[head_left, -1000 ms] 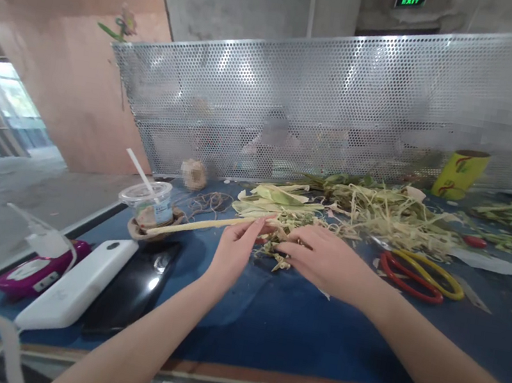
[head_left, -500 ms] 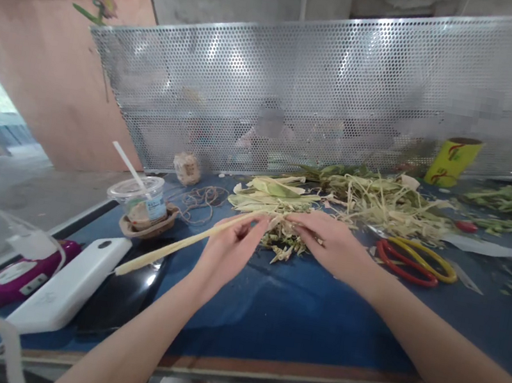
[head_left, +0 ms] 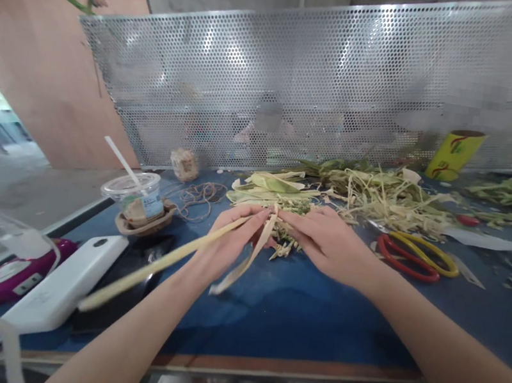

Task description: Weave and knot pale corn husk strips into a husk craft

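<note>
My left hand [head_left: 233, 230] is closed on a long pale strand of husk [head_left: 162, 262], which looks rolled or twisted and slants down left past my forearm. My right hand [head_left: 321, 237] pinches at the same spot, its fingertips almost meeting the left ones. From between the fingertips a flat pale husk strip [head_left: 253, 257] hangs toward me. Behind and below the hands lie small dried plant scraps [head_left: 282, 247]. Flat green-yellow husks [head_left: 274, 186] are stacked just beyond. The exact grip at the fingertips is too small to make out.
Shredded husks [head_left: 382, 195] heap at the back. Red-and-yellow-handled scissors [head_left: 420, 259] lie right, near a knife [head_left: 481, 240] and a yellow tube [head_left: 454, 156]. At left are a lidded cup [head_left: 135, 201], twine [head_left: 201, 199], a white power bank [head_left: 66, 284] and a purple power strip [head_left: 19, 274]. A perforated metal screen [head_left: 263, 83] stands behind.
A flat husk strip now hangs down between my hands. The long strand's free end has swung lower and nearer to me. The view has shifted slightly.
</note>
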{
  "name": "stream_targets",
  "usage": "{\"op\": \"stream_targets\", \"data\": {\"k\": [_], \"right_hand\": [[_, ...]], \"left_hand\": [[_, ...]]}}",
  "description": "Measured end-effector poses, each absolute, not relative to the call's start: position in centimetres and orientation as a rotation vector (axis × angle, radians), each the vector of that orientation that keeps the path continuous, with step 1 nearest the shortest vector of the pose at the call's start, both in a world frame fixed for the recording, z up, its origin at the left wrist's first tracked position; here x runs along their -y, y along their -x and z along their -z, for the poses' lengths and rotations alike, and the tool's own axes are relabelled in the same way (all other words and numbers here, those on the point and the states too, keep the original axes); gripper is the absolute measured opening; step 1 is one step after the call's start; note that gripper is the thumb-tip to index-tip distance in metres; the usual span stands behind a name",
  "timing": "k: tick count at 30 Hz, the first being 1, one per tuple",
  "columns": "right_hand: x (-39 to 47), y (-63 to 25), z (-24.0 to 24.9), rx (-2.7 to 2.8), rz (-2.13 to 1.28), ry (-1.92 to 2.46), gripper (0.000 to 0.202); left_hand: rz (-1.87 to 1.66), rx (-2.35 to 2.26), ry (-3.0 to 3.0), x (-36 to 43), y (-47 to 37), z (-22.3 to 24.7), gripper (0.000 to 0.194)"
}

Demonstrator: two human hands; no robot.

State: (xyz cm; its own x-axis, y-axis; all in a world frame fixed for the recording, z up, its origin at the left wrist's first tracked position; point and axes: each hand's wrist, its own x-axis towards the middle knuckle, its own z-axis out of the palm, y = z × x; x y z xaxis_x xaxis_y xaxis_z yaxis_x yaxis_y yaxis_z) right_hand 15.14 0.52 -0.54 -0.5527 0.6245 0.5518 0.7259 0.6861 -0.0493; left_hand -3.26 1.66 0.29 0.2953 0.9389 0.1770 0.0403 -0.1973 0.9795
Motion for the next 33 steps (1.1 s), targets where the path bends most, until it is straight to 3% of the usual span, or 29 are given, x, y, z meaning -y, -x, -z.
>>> {"op": "stream_targets", "data": {"k": [9,16,29,33], "right_hand": [[-0.3,-15.1,0.4,2.468,0.169,1.072,0.045],[-0.1,-15.0,0.7,2.255,-0.122,1.109,0.042],[1.1,-14.2,0.6,2.301,0.346,0.742,0.024],[0.9,-14.1,0.9,2.235,0.218,0.752,0.017]], "left_hand": [[-0.955,-0.779,-1.228,-1.3,2.8,0.0,0.017],[-0.924,-0.786,-1.199,-1.4,2.8,-0.2,0.023],[-0.990,-0.802,-1.133,-1.6,2.2,0.6,0.019],[-0.998,-0.774,-1.151,-1.3,2.2,0.5,0.015]]}}
